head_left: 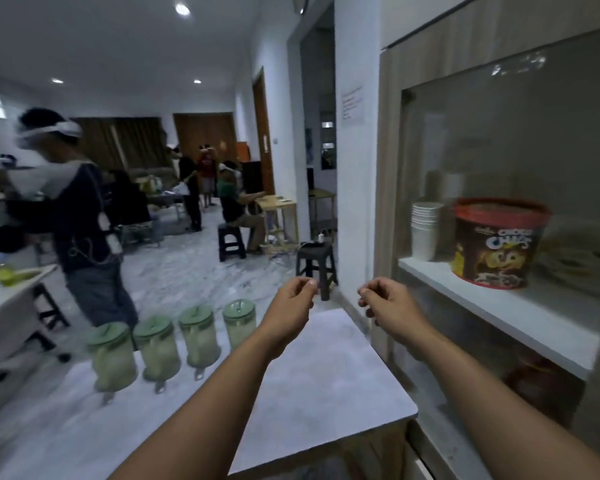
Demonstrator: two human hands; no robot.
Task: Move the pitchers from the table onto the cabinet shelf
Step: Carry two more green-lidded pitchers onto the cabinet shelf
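Several clear pitchers with green lids stand in a row along the far left edge of the white table (pixel 326 375): the leftmost pitcher (pixel 113 358), its neighbour (pixel 158 348), and the rightmost pitcher (pixel 239 322) among them. My left hand (pixel 293 303) hovers above the table just right of the rightmost pitcher, fingers loosely curled, holding nothing. My right hand (pixel 387 301) floats beside it, also loosely curled and empty, close to the cabinet's front edge. The cabinet shelf (pixel 492 306) is a white board on the right, at about hand height.
On the shelf sit a stack of white paper cups (pixel 425 230) and a brown tub with a red lid (pixel 499 242). A person (pixel 80 216) stands left beyond the table. Black stools (pixel 317 263) and more people fill the room behind.
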